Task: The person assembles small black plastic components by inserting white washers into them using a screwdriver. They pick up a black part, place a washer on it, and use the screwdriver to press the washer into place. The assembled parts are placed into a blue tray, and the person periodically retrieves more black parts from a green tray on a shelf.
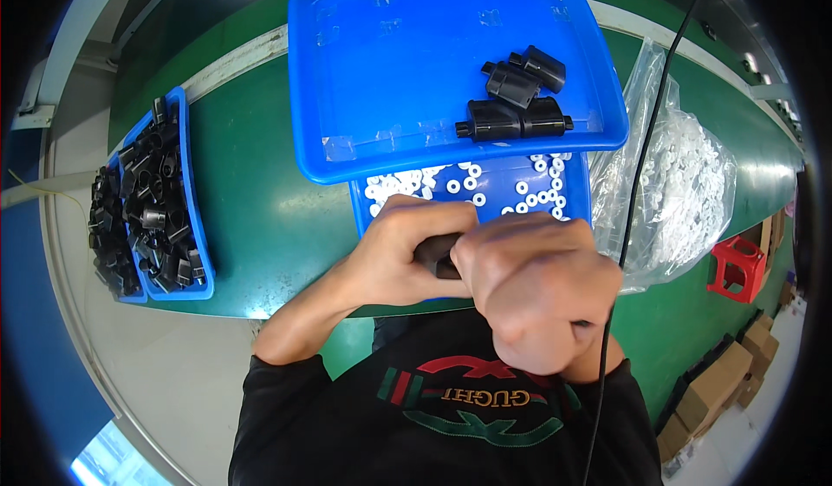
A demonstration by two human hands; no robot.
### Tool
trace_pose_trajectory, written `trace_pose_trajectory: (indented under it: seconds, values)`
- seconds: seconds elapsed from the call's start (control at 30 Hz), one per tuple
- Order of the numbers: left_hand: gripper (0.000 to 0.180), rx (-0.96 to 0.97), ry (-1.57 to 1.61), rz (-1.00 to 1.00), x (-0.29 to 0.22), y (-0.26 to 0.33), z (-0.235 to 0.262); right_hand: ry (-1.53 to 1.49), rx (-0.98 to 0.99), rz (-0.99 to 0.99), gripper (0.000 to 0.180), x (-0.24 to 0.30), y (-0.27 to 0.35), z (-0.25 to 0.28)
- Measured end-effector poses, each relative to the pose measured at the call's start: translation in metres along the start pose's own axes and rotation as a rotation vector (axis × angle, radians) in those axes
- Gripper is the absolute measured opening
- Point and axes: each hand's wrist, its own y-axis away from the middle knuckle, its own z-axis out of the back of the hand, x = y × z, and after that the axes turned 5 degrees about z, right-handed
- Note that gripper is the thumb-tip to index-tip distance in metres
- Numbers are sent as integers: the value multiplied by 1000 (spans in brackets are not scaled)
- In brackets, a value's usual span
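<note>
My left hand (403, 247) is wrapped round a black plastic part (438, 254), mostly hidden by the fingers. Close against it on the right, my right hand (542, 287) is closed in a fist. A small dark spot shows at the fist's lower side, but what it grips is hidden. Just beyond both hands lies a blue tray (503, 174) of small white rings (453, 186). A larger blue tray (347, 78) overlaps its far part and bears several black cylindrical housings (494, 120) at its near right.
Blue bins (184, 191) full of black plastic parts (156, 217) stand on the left of the green table (251, 200). On the right lies a clear bag (680, 191) of white rings. A black cable (646, 139) runs down past my right hand. A red stool (737, 269) and cardboard boxes (715, 382) stand beyond.
</note>
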Motion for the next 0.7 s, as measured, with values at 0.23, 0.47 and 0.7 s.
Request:
trace_pose_trajectory:
  seconds: [0.23, 0.47, 0.7]
  values:
    - [30, -136, -228, -74, -2, -2, -5, -141, -259, -101, 19, -6, 9, -6]
    - [27, -53, -18, -199, 5, -1, 19, -441, -375, -68, 17, 37, -6, -3]
    - [23, -171, -1, -258, -9, 3, 21, 102, -357, -5, 13, 59, 8, 14]
